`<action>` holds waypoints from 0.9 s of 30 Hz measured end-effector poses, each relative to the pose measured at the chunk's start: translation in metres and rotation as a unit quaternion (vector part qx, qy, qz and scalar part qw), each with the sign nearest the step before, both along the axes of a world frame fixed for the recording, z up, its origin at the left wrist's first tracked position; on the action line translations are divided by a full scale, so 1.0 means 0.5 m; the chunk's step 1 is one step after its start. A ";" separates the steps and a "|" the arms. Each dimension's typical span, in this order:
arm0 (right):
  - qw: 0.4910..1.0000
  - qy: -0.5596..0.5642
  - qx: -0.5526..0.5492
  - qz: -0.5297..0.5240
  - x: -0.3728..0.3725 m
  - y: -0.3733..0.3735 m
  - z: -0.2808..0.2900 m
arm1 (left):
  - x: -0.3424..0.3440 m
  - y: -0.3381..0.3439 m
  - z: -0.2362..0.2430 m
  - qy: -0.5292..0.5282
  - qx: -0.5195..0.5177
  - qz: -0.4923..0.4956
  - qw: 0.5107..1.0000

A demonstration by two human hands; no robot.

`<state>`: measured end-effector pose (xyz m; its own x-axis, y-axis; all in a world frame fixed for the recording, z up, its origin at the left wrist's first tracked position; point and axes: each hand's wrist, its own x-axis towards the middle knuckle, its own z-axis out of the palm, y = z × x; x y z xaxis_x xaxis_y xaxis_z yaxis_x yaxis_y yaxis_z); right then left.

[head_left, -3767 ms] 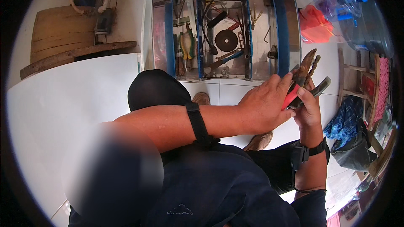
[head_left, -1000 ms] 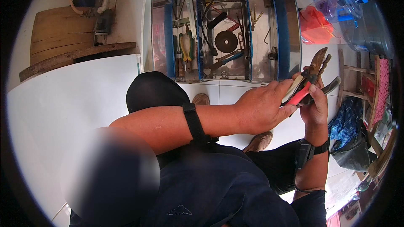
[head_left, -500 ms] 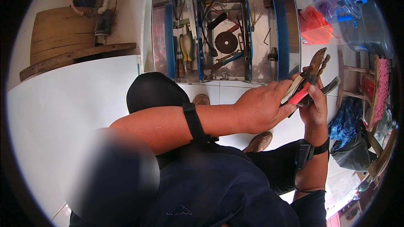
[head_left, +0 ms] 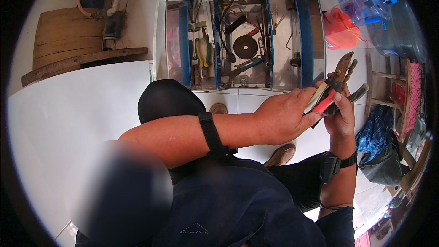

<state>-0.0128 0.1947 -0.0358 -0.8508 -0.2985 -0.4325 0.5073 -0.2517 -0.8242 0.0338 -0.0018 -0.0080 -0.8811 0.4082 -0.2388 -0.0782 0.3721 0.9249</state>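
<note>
Both my hands meet at the right, beyond my knees, around a bundle of hand tools. My left hand [head_left: 284, 115] is closed on the handles of pliers [head_left: 325, 102], one red and one pale. My right hand [head_left: 342, 115] wraps the bundle from the other side, its thumb against the red handle. Upward from the grip stick a rusty, broad-jawed tool head [head_left: 343, 66] and a narrow twisted metal piece [head_left: 351, 70]. A dark curved handle [head_left: 359, 93] points right. Which handle belongs to which head is partly hidden by my fingers.
Ahead stands an open tool drawer [head_left: 270, 41] with blue dividers. Inside lie a black cutting disc [head_left: 245, 47], yellow-green handled pliers [head_left: 202, 53] and a hex key [head_left: 289, 39]. Right are a red container [head_left: 340, 29], clear water jugs [head_left: 372, 2] and a wooden chair [head_left: 388, 75].
Both hands keep the same grip on the bundle. Only a very slight shift of the whole view shows.
</note>
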 end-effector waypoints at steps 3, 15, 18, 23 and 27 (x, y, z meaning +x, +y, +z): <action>1.000 0.001 0.004 -0.002 0.001 -0.002 0.004 | 0.001 0.000 0.001 0.002 0.001 0.001 1.000; 1.000 0.000 0.006 -0.006 0.005 -0.011 0.008 | 0.005 -0.002 0.003 0.001 -0.001 0.009 1.000; 1.000 -0.001 0.009 -0.002 0.004 -0.010 0.009 | 0.006 -0.002 0.002 0.003 0.000 0.011 1.000; 1.000 0.003 0.012 0.001 0.004 -0.013 0.010 | 0.009 -0.002 -0.002 0.014 0.001 0.014 1.000; 1.000 -0.016 -0.013 -0.002 0.004 -0.010 0.011 | 0.008 -0.003 0.000 0.010 -0.003 0.008 1.000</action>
<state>-0.0109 0.1899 -0.0303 -0.8376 -0.3072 -0.4518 0.5326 -0.2750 -0.8004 0.0380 -0.0033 -0.0079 -0.8923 0.3922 -0.2235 -0.0661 0.3764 0.9241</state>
